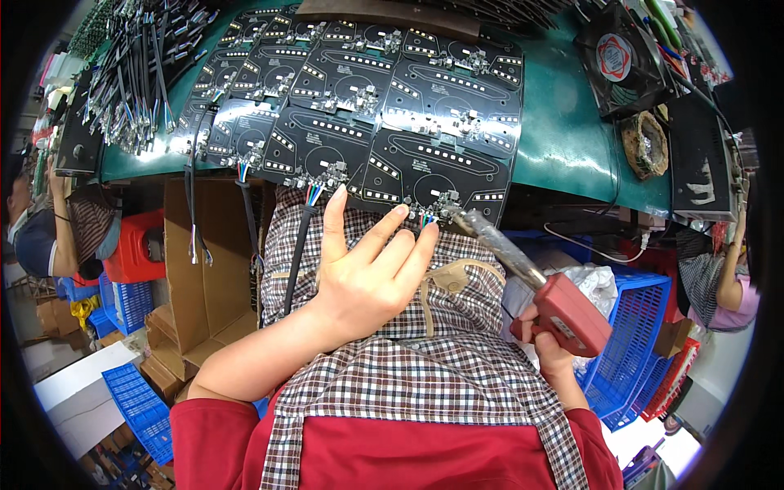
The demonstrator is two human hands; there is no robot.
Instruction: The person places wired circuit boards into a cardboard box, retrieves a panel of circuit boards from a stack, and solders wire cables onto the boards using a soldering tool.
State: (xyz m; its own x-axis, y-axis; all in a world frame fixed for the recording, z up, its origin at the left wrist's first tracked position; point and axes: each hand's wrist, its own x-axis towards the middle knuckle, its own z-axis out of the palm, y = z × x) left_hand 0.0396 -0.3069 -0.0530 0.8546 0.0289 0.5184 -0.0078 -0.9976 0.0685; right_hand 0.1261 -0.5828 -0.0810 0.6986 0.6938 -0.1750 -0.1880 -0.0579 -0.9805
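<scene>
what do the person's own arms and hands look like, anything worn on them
Both hands, left hand and right hand, are bare, with no gloves, rings or watch visible. The forearms are bare too; short red sleeves cover the upper arms, beside a checked apron.

- the left hand (371, 273) is open, fingertips at coloured wires (426, 219) on the edge of a black circuit board (433, 175).
- the right hand (549, 347) grips a red soldering gun (539, 286), its tip touching the same board edge.
- many such boards lie on a green table (563, 139); a small fan (621, 61) stands at the right.
</scene>
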